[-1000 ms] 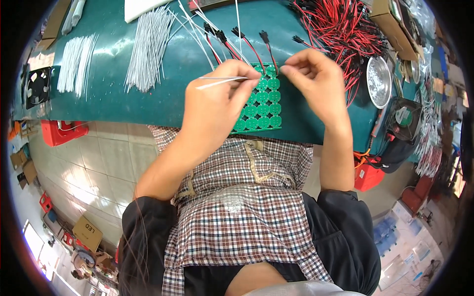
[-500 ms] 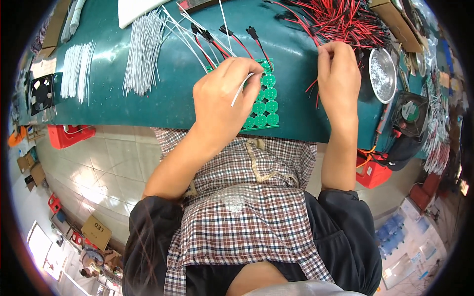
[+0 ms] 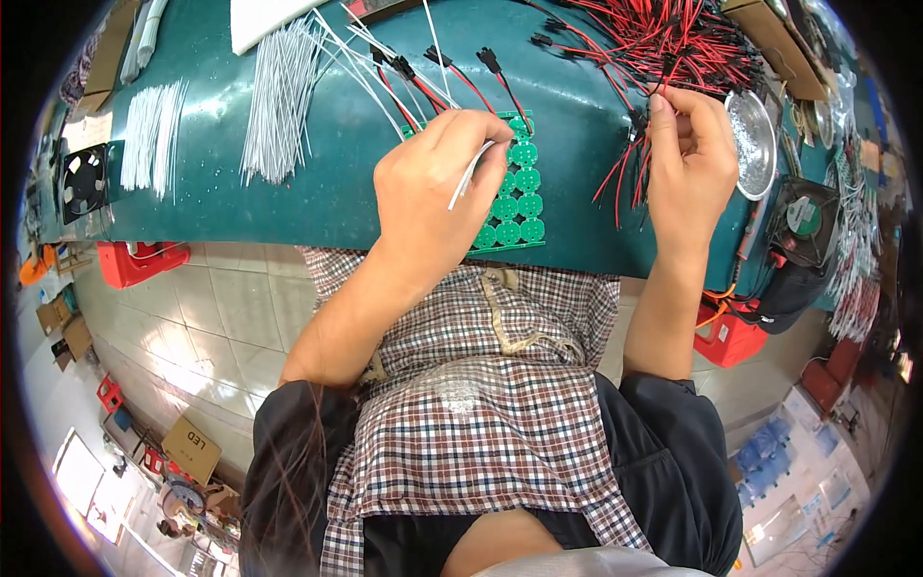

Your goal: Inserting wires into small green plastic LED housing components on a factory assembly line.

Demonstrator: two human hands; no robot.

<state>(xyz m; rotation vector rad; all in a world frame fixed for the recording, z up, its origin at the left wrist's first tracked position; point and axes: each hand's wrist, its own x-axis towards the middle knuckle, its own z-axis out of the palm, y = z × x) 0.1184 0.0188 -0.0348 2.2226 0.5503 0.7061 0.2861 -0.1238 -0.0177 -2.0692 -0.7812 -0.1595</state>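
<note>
My left hand [image 3: 433,183] is closed over the panel of round green circuit boards [image 3: 529,205], pinching a short length of white wire [image 3: 462,181]. Part of the panel is hidden beneath that hand. Several red-and-black leads with black plugs [image 3: 488,60] rise from the panel's far side, among long white wires [image 3: 430,38]. At the edge of the big pile of red-and-black connector leads [image 3: 663,38], my right hand [image 3: 694,163] has thumb and forefinger together on a lead with a black plug [image 3: 666,69]. Loose lead ends [image 3: 615,178] lie just left of that hand.
Bundles of white wires [image 3: 279,106] lie on the green table [image 3: 327,212] to the left, near a black fan [image 3: 85,180]. A round metal dish [image 3: 755,144] stands close to my right hand. Beyond it are another fan [image 3: 803,219] and a soldering iron [image 3: 750,229].
My right hand has shifted right, and a black plug now shows above its fingertips. More loose leads show to its left. The left hand has stayed nearly still.
</note>
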